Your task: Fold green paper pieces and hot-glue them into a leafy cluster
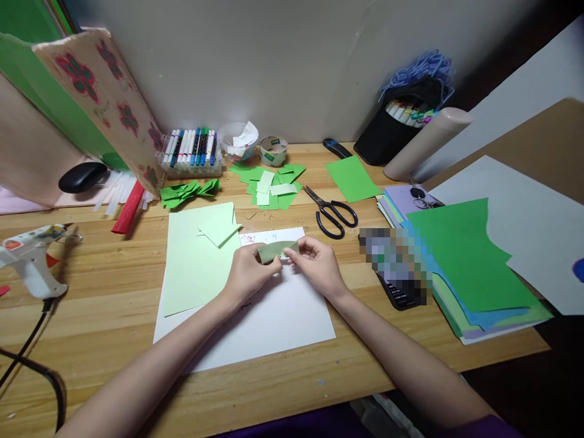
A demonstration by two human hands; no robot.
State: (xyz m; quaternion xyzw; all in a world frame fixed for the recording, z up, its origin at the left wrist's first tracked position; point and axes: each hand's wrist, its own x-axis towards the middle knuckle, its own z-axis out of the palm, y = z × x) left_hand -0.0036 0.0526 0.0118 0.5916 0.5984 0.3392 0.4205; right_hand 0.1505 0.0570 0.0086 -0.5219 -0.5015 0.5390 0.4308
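Head view: black-handled scissors (323,204) and a heap of angular green paper scraps (292,176) lie beyond the work on the wood-grained table (255,395); a white glue gun (36,263) sits far left. A smooth pale green sheet (196,261) overlaps the white paper (283,322). Over that, left hand (252,269) and right hand (318,263) pinch a thin, oblong pale green strip (274,248).

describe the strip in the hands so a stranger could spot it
On the desk, find the white sheet at centre. Near its far edge, the left hand and right hand hold a pale green strip. Unlike the pale pieces lying on the green scraps beyond, it is pinched between both hands.
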